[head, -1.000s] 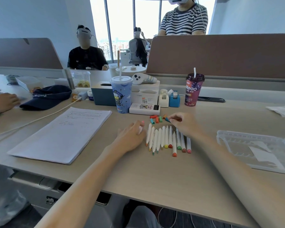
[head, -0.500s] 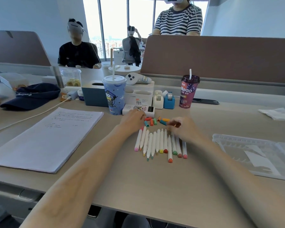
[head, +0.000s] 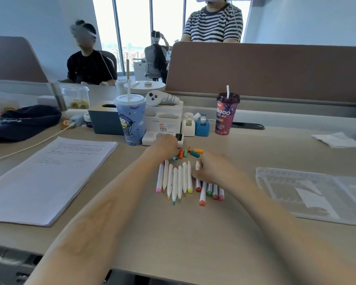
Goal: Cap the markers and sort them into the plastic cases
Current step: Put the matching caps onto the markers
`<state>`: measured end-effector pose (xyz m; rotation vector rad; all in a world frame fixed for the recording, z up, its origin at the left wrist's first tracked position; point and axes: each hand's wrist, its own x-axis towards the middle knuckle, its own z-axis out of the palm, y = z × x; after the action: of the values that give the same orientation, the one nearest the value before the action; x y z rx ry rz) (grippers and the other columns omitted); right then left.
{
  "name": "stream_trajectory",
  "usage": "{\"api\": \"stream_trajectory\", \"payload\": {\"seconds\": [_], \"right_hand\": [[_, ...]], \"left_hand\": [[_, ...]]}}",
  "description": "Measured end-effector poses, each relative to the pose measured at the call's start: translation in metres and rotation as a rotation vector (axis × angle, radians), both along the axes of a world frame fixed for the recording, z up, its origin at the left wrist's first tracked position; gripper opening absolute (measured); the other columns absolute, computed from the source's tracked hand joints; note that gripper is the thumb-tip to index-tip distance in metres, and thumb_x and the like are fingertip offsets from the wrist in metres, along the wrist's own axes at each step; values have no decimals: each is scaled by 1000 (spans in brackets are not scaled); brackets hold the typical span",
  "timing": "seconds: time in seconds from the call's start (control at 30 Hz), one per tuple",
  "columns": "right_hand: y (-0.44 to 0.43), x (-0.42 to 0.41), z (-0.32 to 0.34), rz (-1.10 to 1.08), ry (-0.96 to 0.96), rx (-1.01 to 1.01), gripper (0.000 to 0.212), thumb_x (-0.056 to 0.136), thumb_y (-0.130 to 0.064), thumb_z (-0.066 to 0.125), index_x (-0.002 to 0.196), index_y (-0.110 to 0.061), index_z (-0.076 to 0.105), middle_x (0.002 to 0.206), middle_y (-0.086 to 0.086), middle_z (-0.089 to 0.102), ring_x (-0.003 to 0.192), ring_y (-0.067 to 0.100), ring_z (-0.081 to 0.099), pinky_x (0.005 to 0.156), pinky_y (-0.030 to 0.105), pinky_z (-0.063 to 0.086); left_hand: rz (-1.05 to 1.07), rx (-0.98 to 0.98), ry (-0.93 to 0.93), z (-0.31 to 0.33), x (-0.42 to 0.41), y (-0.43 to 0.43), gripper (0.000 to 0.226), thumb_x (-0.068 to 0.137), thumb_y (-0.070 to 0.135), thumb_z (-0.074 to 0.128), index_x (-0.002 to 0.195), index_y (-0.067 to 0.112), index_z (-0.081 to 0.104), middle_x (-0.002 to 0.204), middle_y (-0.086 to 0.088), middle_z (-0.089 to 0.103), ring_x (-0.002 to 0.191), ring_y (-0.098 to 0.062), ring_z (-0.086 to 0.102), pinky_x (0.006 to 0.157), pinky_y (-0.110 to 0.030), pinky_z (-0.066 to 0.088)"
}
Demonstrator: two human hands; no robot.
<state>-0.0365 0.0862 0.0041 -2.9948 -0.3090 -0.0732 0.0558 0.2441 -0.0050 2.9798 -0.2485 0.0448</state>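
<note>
Several white markers (head: pixel 179 182) with coloured ends lie side by side on the desk, uncapped tips pointing away from me. Just beyond them is a small pile of loose coloured caps (head: pixel 193 153). My left hand (head: pixel 164 147) reaches into the left side of the cap pile, fingers bent down beside a red cap (head: pixel 180 154); its fingertips are hidden. My right hand (head: pixel 212 167) lies over the right part of the row and grips one marker (head: pixel 197 165) near its tip. A clear plastic case (head: pixel 317 192) lies open at the right.
A blue cup (head: pixel 131 118), a white box (head: pixel 162 138), tape dispensers (head: pixel 201 124) and a purple drink (head: pixel 226 114) stand just behind the caps. A stack of paper (head: pixel 47 175) lies at the left and a dark cap (head: pixel 23 122) at the far left. People sit beyond the partition.
My left hand moved from the left of the marker row forward to the cap pile. My right hand came back from the caps onto the row and took hold of a marker.
</note>
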Motion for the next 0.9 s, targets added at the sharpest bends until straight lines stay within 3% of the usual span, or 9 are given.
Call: {"api": "stream_trajectory", "payload": {"seconds": [0.07, 0.17, 0.27, 0.37, 0.47, 0.57, 0.67, 0.9], "right_hand": [[2, 3, -1, -24, -1, 15, 31, 86, -46, 60, 75, -18, 54, 71, 0, 57, 65, 13, 54, 52, 25, 40], [0, 7, 0, -114, 57, 117, 33, 84, -51, 62, 78, -20, 55, 72, 0, 57, 66, 11, 53, 55, 24, 41], [-3, 5, 1, -176, 91, 312, 37, 86, -53, 60, 77, -18, 60, 68, 0, 55, 63, 11, 52, 57, 24, 42], [-8, -7, 4, -12, 11, 483, 32, 86, -50, 62, 74, -20, 61, 67, -4, 57, 64, 11, 53, 57, 23, 41], [-11, -20, 6, 178, -77, 577, 14, 87, -37, 66, 84, -24, 65, 76, -10, 63, 70, 8, 59, 59, 13, 43], [-13, -26, 3, 299, -189, 607, 9, 89, -28, 66, 96, -23, 68, 82, -14, 62, 77, 2, 58, 64, 8, 44], [-16, -23, -2, 395, -378, 604, 15, 89, -21, 66, 103, -17, 71, 87, -7, 63, 81, 5, 56, 68, 10, 45], [-20, -18, -6, 398, -530, 601, 20, 89, -15, 67, 108, -10, 69, 92, -4, 61, 77, 0, 51, 69, 7, 41]], "left_hand": [[28, -191, 7, 5, -9, 1, 15, 92, 27, 59, 89, 12, 60, 94, -3, 61, 84, -15, 54, 74, -26, 46], [82, -637, -42, 15, -33, 7, 13, 93, 25, 58, 84, 17, 60, 78, 6, 56, 74, -7, 50, 63, -19, 38], [140, -1142, 41, 14, -59, 20, 10, 92, 26, 61, 88, 17, 64, 85, 1, 66, 73, -10, 50, 63, -22, 41], [96, -1452, 148, 1, -80, 34, 17, 92, 21, 62, 105, 10, 66, 88, -1, 70, 66, -10, 48, 58, -23, 43], [24, -1668, 177, -5, -86, 43, 22, 93, 17, 59, 112, 5, 65, 90, -3, 69, 64, -10, 50, 61, -25, 41], [10, -1760, 209, -4, -85, 47, 28, 95, 19, 56, 118, 4, 62, 90, -2, 68, 62, -8, 50, 50, -19, 43], [-37, -1750, 270, -5, -83, 47, 27, 96, 24, 55, 115, 7, 64, 90, 0, 67, 64, -7, 50, 54, -20, 46], [-135, -1632, 310, -8, -86, 42, 22, 96, 23, 55, 108, 7, 66, 86, 2, 64, 62, -8, 45, 55, -23, 32]]}}
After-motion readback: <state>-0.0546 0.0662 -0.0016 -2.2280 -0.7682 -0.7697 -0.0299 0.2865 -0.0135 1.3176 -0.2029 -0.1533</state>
